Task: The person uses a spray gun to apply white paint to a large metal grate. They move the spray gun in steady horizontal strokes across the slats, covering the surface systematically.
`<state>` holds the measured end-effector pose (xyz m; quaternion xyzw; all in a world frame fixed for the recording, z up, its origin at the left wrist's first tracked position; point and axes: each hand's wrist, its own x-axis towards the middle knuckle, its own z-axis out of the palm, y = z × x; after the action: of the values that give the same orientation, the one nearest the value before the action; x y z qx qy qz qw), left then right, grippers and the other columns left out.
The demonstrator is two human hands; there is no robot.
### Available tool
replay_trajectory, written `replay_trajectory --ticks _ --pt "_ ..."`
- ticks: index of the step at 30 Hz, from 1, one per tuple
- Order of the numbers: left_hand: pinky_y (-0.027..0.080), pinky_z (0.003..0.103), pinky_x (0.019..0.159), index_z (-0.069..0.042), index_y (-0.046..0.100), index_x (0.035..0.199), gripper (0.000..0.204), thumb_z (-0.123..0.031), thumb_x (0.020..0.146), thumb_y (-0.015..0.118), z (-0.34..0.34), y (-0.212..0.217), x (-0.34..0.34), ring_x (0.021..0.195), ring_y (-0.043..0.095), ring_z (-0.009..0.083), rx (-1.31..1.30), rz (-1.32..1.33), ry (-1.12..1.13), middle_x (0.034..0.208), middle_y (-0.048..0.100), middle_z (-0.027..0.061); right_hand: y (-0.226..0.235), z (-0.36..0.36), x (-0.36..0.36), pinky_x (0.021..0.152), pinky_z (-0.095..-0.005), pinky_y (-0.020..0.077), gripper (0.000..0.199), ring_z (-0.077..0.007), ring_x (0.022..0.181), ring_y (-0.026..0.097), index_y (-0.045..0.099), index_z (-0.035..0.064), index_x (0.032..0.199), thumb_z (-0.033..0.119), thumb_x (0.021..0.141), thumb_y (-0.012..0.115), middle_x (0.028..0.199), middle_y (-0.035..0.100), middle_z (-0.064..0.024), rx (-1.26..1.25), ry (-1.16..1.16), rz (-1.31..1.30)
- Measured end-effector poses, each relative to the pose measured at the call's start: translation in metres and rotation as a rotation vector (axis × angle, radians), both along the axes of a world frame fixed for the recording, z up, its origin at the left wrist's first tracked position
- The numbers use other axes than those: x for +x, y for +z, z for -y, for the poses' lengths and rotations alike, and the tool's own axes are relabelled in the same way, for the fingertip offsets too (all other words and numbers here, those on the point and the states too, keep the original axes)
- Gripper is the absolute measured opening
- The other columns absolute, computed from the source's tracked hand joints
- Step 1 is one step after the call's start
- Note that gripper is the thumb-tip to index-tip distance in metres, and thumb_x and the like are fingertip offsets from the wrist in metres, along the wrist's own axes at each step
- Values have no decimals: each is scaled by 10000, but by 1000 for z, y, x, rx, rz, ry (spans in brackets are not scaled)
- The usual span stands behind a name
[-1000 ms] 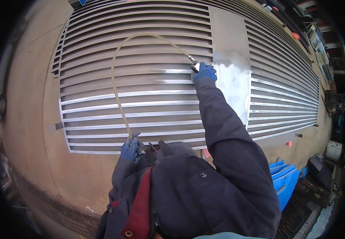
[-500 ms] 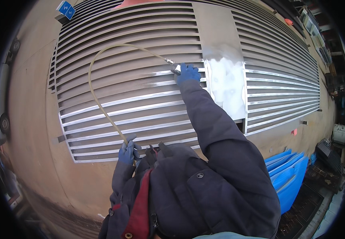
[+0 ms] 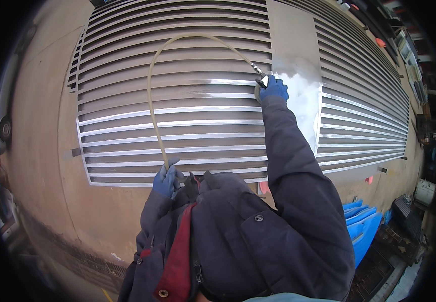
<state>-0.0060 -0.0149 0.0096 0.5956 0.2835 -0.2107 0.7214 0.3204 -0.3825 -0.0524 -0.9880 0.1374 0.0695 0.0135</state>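
My right hand, in a blue glove, is closed around a small air sander with a dark body and a round pale pad at its lower side. The tool sits at the right end of the slats, beside the plain upright strip of a slatted metal panel. A pale yellowish hose runs from its metal coupling in a wide loop back towards me. My left hand, gloved in blue, grips this hose near my chest, by the panel's near edge. Slats nearer me look bright silver; farther ones are dull brown-grey.
The panel lies just above a brown floor, with small brackets sticking out at its sides. Blue sheets stand at the lower right. A parked vehicle is at the far left, and stacked materials line the right side.
My view has shifted, so the panel sits differently in it. My right hand and the sander have moved to the right along the slats, nearer the plain strip, while the left keeps the hose.
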Motion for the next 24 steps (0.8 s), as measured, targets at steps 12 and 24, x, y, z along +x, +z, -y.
replay_trajectory --ticks 12,24 --pt "410 176 504 -89 546 1436 357 -228 1121 449 2 -12 -2 565 494 19 -40 -20 -29 857 629 6 0 30 0 932 -530 543 470 -369 1194 611 593 255 1357 433 932 687 1288 618 -143 -44 -15 54" --pt "411 172 484 -102 561 1423 344 -229 1120 461 1 -9 4 557 517 7 -10 -15 3 849 648 1 -4 0 6 955 -520 533 481 -371 1192 613 596 286 1353 442 911 701 1302 620 -129 -30 80 77"
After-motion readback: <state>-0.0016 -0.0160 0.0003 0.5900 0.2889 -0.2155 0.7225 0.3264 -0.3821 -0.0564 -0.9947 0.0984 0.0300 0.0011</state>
